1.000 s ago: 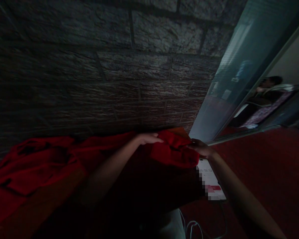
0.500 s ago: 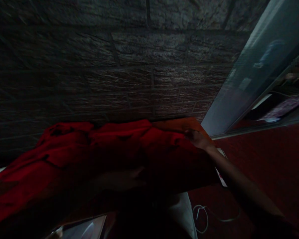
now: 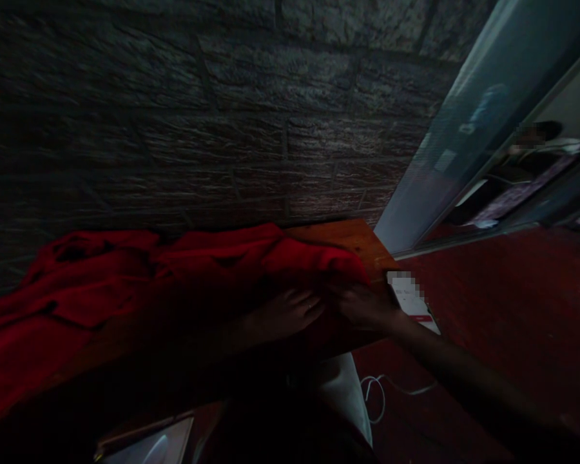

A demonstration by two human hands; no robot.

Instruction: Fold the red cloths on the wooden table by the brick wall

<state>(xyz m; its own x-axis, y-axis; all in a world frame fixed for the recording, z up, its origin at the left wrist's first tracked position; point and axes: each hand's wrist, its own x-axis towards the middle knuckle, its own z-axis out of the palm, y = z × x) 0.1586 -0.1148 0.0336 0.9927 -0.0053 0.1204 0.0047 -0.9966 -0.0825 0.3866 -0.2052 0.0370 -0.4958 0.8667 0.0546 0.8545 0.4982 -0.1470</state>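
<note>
A red cloth [image 3: 140,283] lies spread over a wooden table [image 3: 355,235] that stands against a dark brick wall. My left hand [image 3: 290,309] rests on the cloth's near right part with its fingers stretched out flat. Close beside it my right hand [image 3: 362,306] lies on the cloth's right end. Its fingers are in deep shadow, and whether they pinch the fabric does not show. The scene is very dark.
A lit phone [image 3: 412,301] lies at the table's right edge with a white cable [image 3: 381,393] hanging below it. A glass partition [image 3: 444,148] stands at the right, over red floor [image 3: 512,303]. Another person sits beyond the glass [image 3: 522,167]. A pale flat object [image 3: 149,444] shows bottom left.
My right hand came back from the cloth's far right corner to its near edge. My left hand moved right and now lies next to it. The cloth's right end lies bunched closer.
</note>
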